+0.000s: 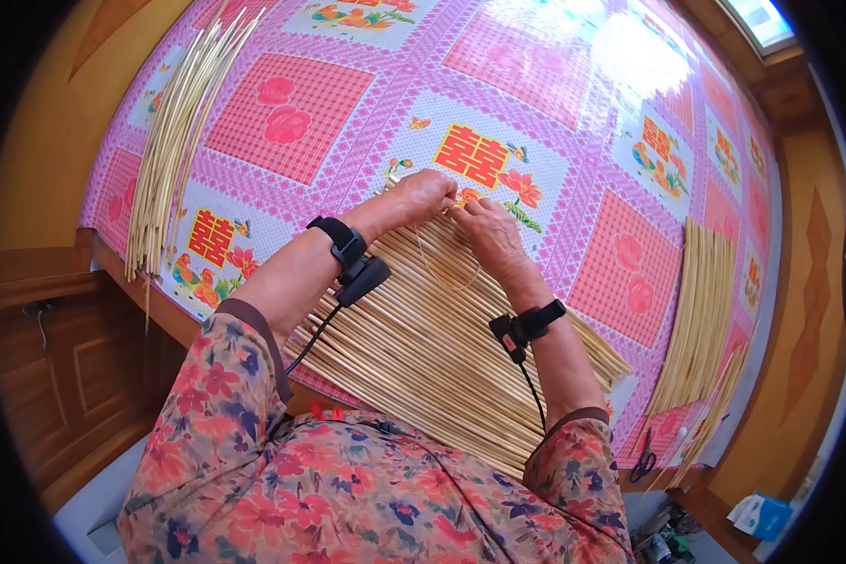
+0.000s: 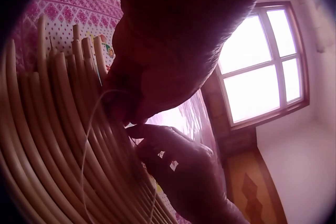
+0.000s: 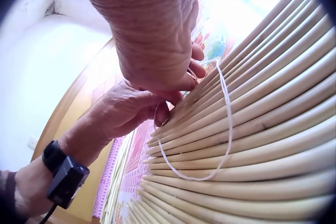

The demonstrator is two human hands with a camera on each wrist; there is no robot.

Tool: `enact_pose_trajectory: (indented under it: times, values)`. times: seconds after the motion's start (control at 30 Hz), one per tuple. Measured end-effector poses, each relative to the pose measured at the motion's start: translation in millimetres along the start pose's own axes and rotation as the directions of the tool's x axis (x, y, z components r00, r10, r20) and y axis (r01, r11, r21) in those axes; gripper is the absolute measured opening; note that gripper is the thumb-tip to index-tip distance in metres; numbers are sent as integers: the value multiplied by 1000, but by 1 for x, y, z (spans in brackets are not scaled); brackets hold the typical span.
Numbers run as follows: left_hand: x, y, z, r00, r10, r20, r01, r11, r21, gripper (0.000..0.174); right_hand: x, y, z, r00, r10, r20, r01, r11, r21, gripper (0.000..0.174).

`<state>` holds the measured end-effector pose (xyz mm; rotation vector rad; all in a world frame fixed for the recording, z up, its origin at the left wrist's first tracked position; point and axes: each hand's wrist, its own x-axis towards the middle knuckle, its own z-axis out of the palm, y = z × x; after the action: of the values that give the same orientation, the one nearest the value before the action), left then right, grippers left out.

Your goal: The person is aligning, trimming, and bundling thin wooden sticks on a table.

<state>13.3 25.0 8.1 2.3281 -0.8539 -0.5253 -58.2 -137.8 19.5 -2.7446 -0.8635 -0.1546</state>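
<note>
A mat of pale stalks (image 1: 442, 329) lies before the person, its rows side by side. At its far edge the left hand (image 1: 421, 199) has its fingers curled round the outermost stalks. Close beside it, the right hand (image 1: 491, 240) pinches with thumb and fingertips at the same edge; thin thread shows by these fingertips in the left wrist view. A loose loop of white thread (image 3: 229, 124) hangs over the stalks in the right wrist view. In the left wrist view the left hand (image 2: 163, 50) is dark and hides part of the edge, with the right hand (image 2: 181, 169) below it.
A patterned pink cloth (image 1: 526, 75) covers the table. Loose thin stalks (image 1: 183, 141) lie at the far left, and a bundle of stalks (image 1: 696, 320) lies at the right. Dark scissors (image 1: 644, 458) are near the right front edge. A blue box (image 1: 771, 515) is beyond the table.
</note>
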Motion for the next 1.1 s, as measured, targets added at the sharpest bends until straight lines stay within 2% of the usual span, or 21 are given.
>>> enact_pose_trajectory:
  times: [0.17,0.27,0.37,0.43,0.47,0.53,0.57,0.63,0.67,0.73,0.8,0.9,0.93,1.0,1.03,1.1]
  values:
    - [0,0,-2,1000,9,-18,-9,1000,4,16,2,-9,10,999,35,2,-34,997,-70,14]
    - [-1,2,-5,1000,10,0,-10,1000,0,16,4,-13,13,993,109,36,-106,991,-84,13]
    - [-1,6,-11,998,7,70,-5,1000,-20,15,8,-15,10,994,101,50,-93,985,-147,12]
    - [0,6,-11,994,-41,98,47,997,-60,15,9,-14,4,999,-10,-43,4,989,-148,10]
    - [-1,5,-10,994,-41,98,47,997,-60,15,7,-12,4,999,-10,-43,4,989,-149,10]
    - [-3,4,-10,999,12,49,-11,1000,-15,15,-1,-7,-1,966,-125,-228,124,992,-22,10]
    - [-3,4,-10,999,12,49,-11,1000,-15,15,-5,-8,-2,966,-125,-227,123,992,-22,10]
    - [-5,3,-3,999,38,-37,-37,999,35,15,-20,-16,-9,927,26,-373,73,966,249,14]
    - [-5,2,-1,999,39,-38,-37,999,35,15,-30,-22,-8,927,26,-373,73,966,248,14]
    - [-5,1,2,991,82,-107,-76,996,54,14,-47,-36,-6,898,198,-393,19,874,485,18]
    - [-7,-1,3,989,75,-124,-68,996,64,13,-57,-40,-8,909,220,-354,-5,855,519,18]
    - [-6,3,6,989,78,-123,-65,992,105,13,-82,-59,-20,882,411,-231,-69,598,799,16]
    - [-6,4,6,991,75,-113,-59,988,141,12,-91,-72,-27,811,561,-169,-40,342,939,14]
    - [-6,4,7,991,80,-109,-63,986,153,12,-91,-79,-41,774,629,-71,9,102,995,12]
    - [-6,5,7,991,85,-104,-67,984,164,12,-92,-80,-47,770,633,-74,13,101,995,12]
    - [-7,9,8,993,53,-108,-34,984,176,12,-97,-80,-58,741,655,-150,173,31,984,11]
